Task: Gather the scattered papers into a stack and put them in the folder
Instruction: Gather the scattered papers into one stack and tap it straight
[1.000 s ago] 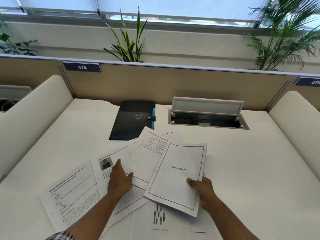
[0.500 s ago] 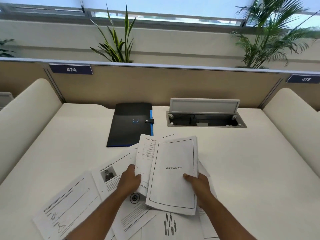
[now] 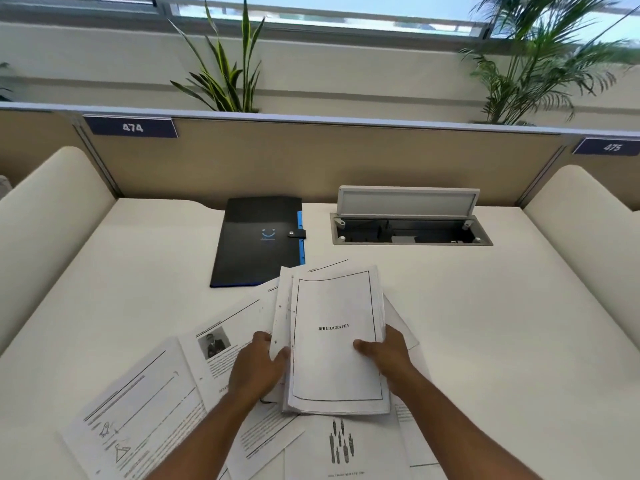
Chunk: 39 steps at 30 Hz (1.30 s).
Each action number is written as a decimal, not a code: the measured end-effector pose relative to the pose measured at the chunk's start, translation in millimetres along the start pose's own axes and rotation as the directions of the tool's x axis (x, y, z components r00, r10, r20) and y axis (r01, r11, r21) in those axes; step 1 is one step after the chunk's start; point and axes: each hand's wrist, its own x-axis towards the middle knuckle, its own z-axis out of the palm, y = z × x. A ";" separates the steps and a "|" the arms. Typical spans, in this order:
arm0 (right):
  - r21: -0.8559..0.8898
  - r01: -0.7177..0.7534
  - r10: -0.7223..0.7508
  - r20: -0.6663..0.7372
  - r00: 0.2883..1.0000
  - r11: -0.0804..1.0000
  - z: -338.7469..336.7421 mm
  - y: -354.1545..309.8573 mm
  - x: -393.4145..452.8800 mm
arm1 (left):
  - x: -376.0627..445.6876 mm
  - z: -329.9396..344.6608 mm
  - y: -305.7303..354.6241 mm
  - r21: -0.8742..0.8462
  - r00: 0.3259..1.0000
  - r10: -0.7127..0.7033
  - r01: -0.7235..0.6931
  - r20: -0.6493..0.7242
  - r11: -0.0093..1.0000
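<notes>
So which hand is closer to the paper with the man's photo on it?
Left. The left hand is right beside the photo page, holding the stack's left edge; the right hand is across the stack.

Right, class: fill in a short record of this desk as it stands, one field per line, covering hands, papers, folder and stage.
left hand: grips the left edge of the stack
right hand: grips its right edge, thumb on top
stack: several sheets, BIBLIOGRAPHY page uppermost
loose papers: spread on the desk around and under the stack
folder: black, closed, flat behind the papers
stage: gathering unfinished, nothing filed yet
</notes>
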 end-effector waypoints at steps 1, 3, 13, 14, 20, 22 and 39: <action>0.003 -0.003 0.003 -0.002 1.000 1.000 -1.8 -1.8 2.1 | -3.3 -0.5 -1.1 0.090 0.994 0.012 -0.001 -0.111 0.996; 0.011 -0.021 0.021 -0.003 1.000 1.000 -10.0 -6.7 7.6 | -9.6 -2.9 -1.9 0.238 0.972 0.026 0.030 -0.231 0.971; -0.144 -0.030 0.028 -0.016 0.999 0.989 -65.4 -34.3 34.9 | -17.9 14.5 -4.7 0.310 0.995 0.020 -0.049 0.095 0.950; -0.184 -0.022 0.017 -0.029 0.999 0.983 -67.2 -34.5 36.7 | -16.7 15.7 -4.0 0.283 0.990 0.062 -0.095 0.124 0.954; -0.368 -0.005 -0.045 -0.127 0.991 0.930 -68.5 -26.4 39.0 | -11.4 12.6 4.3 0.246 0.989 0.111 -0.084 -0.097 0.965; -0.407 0.001 -0.062 -0.136 0.989 0.914 -67.9 -24.1 39.3 | -11.6 6.2 2.2 0.209 0.969 -0.056 0.108 -0.241 0.972; -0.487 0.069 -0.109 -0.055 0.993 0.871 -57.1 -32.4 40.3 | -8.3 -17.8 19.2 -0.407 0.925 -0.354 0.274 -0.135 0.871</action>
